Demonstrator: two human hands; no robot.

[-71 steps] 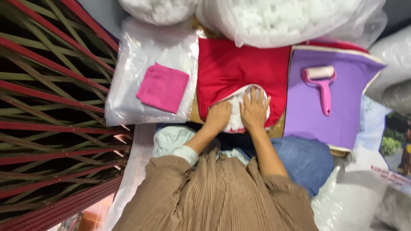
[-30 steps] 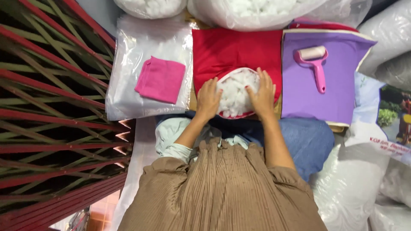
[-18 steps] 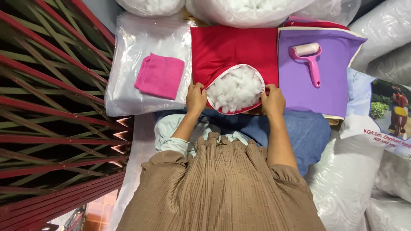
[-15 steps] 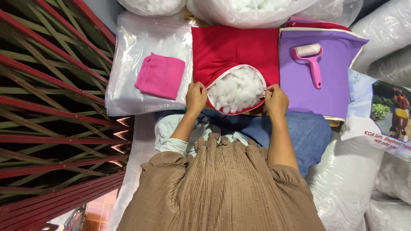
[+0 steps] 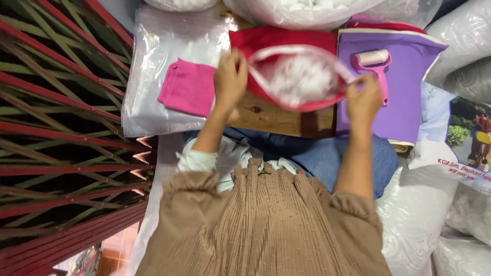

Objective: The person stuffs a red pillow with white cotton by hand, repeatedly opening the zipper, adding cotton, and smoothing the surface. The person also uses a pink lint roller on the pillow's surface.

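We hold the red fabric cushion cover lifted above the far edge of the wooden board that lies across our lap, its mouth turned toward us and showing the white fibre stuffing inside. Our left hand is closed on the left rim of the opening, and our right hand pinches the right rim, so the mouth is stretched wide between them. The cover is blurred, so we cannot tell how tightly the fingers clamp the cloth.

Left of the board, a folded bright pink cloth lies on a clear plastic bag. At the board's right edge sits a purple fabric cover with a pink lint roller on it, just beside our right hand. A big clear bag of white stuffing rests beyond the far edge, and white filled pillows crowd our right side.

As we judge it, the open mouth faces us and is tipped, so a shake could spill loose stuffing onto the board or our lap. A pinch this narrow on the right rim might slip, collapsing the opening. Our right hand is also close enough to knock the roller off the purple cover.
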